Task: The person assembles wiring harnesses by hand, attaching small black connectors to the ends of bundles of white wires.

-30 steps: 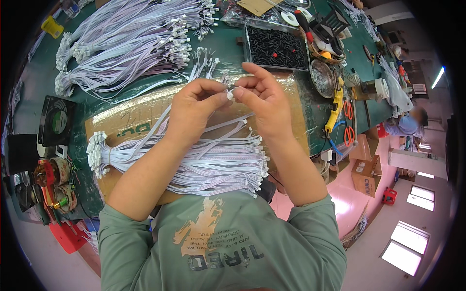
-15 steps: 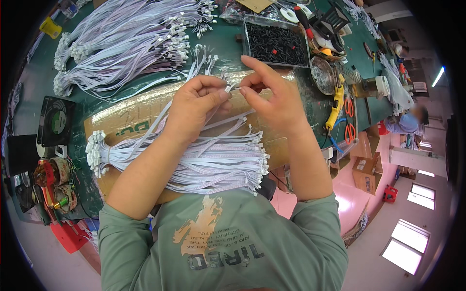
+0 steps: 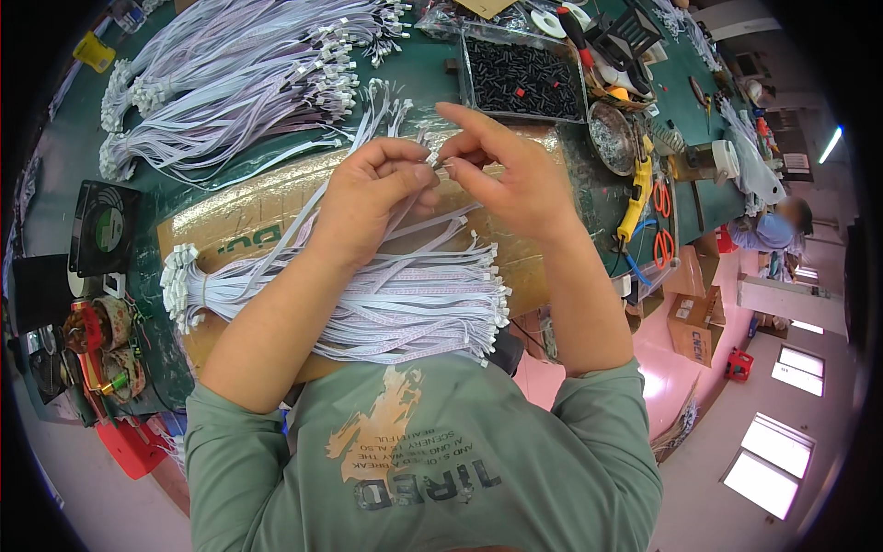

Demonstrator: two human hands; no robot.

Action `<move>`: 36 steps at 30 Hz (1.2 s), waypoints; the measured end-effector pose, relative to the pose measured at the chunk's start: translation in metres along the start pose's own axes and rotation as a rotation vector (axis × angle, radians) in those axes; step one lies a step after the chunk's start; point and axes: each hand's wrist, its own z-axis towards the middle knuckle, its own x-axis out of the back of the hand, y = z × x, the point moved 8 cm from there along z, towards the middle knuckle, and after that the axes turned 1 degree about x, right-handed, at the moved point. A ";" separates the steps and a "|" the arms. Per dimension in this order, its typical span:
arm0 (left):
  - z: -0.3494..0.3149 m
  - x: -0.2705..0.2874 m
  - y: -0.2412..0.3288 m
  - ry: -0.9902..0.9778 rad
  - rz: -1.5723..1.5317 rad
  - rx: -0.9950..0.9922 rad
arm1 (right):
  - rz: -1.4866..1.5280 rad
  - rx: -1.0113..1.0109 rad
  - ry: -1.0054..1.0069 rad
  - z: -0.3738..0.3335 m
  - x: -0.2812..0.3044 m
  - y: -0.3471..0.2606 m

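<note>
My left hand (image 3: 368,198) is closed around a white flat ribbon cable, its small white connector (image 3: 432,159) showing at the fingertips. Against that connector, my right hand (image 3: 520,184) pinches with thumb and a finger, its index finger raised; what lies in the pinch is too small to make out. Beneath my forearms, a bundle of white ribbon cables (image 3: 395,308) with connectors at both ends lies on a cardboard sheet (image 3: 529,276). A few loose cable ends (image 3: 382,110) lie just beyond my left hand.
Larger cable bundles (image 3: 230,83) cover the far left of the green table (image 3: 166,221). A clear tray (image 3: 524,118) of short black pieces stands at the back, beside a round metal dish (image 3: 611,138). A yellow tool (image 3: 636,202) and orange-handled scissors (image 3: 663,247) lie right. A small fan (image 3: 108,230) stands left.
My right hand has moved slightly left, bringing its fingertips closer to the connector. The left hand keeps its hold on the ribbon cable.
</note>
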 end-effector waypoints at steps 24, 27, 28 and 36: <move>-0.003 -0.003 0.005 0.058 0.286 -0.081 | 0.509 -0.300 0.140 -0.012 -0.015 0.039; -0.004 -0.004 0.006 0.079 0.315 -0.072 | 0.544 -0.320 0.081 -0.010 -0.019 0.042; -0.004 -0.004 0.005 0.093 0.317 -0.063 | 0.546 -0.320 0.047 -0.009 -0.021 0.043; -0.002 0.007 0.022 0.264 0.571 -0.293 | 0.235 -0.362 0.045 -0.012 -0.002 0.053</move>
